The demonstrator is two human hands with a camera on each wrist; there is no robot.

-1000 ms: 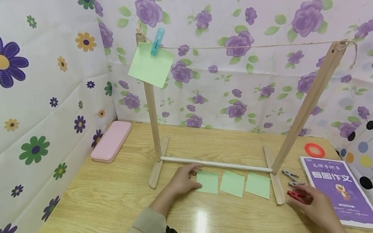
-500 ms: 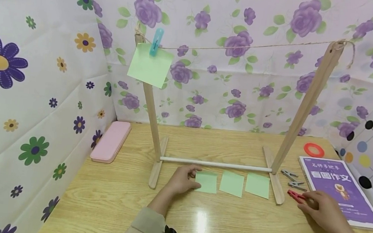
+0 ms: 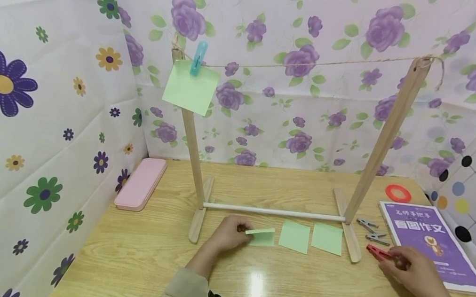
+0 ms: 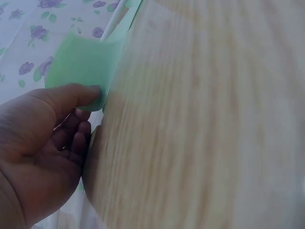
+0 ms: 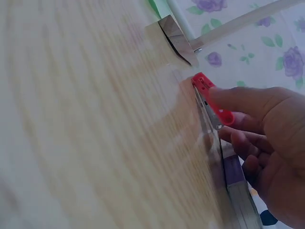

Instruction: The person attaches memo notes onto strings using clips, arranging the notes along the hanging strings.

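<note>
Stands on the wooden table (image 3: 135, 257): a wooden rack (image 3: 385, 133). In front of its base, forearm stretched forward, left hand (image 3: 227, 232) pinches the lifted edge of the leftmost green note (image 3: 261, 235) between thumb and curled fingers. At the rack's right foot, right hand (image 3: 411, 272) grips the red clothespin (image 3: 377, 252).

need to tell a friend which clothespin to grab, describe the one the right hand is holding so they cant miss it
Start at the wooden drying frame on the table and go to its right foot, beside the purple booklet. There, the red plastic clothespin lies pinched in the right hand. Its two neighbours just behind it are grey metal clips; it is the only red one.
</note>
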